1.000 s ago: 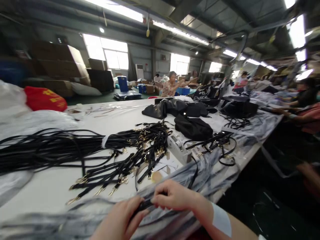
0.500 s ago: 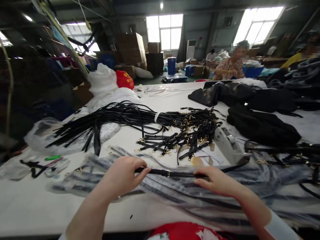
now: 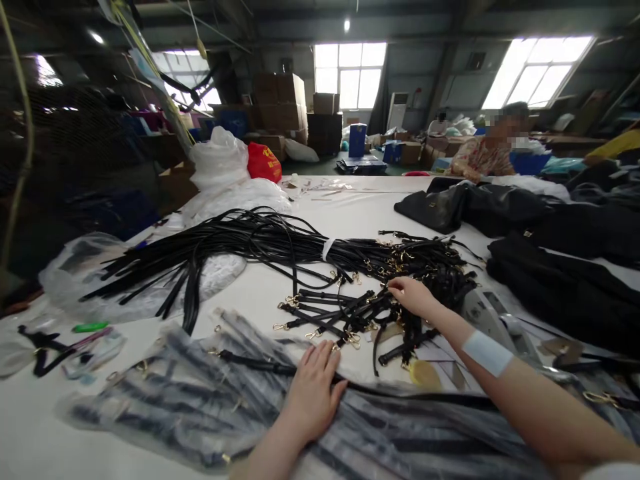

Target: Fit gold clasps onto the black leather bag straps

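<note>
My left hand (image 3: 313, 390) lies with its fingers stretched over a long black strap (image 3: 250, 361) with a gold clasp. That strap rests on several black straps wrapped in clear plastic (image 3: 165, 407). Farther forward, my right hand (image 3: 413, 297) has its fingers pinched at a short black strap (image 3: 381, 292) in a pile; its fingertips are partly hidden. Gold snap hooks (image 3: 353, 339) show at many strap ends around it. Behind the hands, a bundle of long black straps (image 3: 210, 237) is held by a white tie (image 3: 327, 249).
A grey tape dispenser (image 3: 493, 323) stands right of the pile, near a yellow round piece (image 3: 424, 375). Black bags (image 3: 555, 287) lie at the right. White plastic (image 3: 220, 167) and a red bag (image 3: 263, 162) sit at the back left. Another person (image 3: 493, 147) sits across the table.
Both hands have let go of the strap they held between them, which now lies on the wrapped straps. My left hand has flattened onto it; my right hand has reached forward to the pile.
</note>
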The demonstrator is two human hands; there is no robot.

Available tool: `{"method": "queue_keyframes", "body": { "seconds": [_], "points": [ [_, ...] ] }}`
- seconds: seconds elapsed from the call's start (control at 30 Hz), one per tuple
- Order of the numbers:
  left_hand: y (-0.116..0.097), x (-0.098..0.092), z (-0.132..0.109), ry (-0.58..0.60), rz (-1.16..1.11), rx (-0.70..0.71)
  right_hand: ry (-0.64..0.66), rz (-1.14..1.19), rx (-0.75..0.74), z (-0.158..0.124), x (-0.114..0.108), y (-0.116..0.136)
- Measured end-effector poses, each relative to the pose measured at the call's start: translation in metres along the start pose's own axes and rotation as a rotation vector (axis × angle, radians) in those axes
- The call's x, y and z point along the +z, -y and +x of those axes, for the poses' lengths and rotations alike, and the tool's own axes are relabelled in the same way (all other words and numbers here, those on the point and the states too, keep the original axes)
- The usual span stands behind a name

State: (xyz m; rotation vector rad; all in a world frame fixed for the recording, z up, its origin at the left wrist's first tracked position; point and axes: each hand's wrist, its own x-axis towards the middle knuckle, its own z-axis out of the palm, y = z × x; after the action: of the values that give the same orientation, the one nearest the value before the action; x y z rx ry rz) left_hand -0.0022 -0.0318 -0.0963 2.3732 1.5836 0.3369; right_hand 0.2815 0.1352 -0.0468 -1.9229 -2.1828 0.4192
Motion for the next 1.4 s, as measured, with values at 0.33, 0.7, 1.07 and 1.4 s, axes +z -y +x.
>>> {"method": "queue_keyframes", "body": {
  "seconds": [0.33, 0.7, 1.07, 1.4],
  "points": [
    [0.014, 0.015, 0.003, -0.025, -0.104, -0.009, -0.075, -0.252, 0.157, 0.101, 0.039, 0.019],
    [0.016, 0.025, 0.003, -0.312, 0.005, 0.111, 0.150, 0.016, -0.028, 0.015, -0.012, 0.027],
    [-0.089, -0.038, 0.008, -0.155, -0.152, 0.656, 0.439, 0.333, -0.367, -0.226, -0.057, 0.047],
    [0.003, -0.148, -0.043, -0.227, -0.022, 0.299, -0.015, 0.050, 0.384, -0.266, -0.158, -0.183]
  ]
}}
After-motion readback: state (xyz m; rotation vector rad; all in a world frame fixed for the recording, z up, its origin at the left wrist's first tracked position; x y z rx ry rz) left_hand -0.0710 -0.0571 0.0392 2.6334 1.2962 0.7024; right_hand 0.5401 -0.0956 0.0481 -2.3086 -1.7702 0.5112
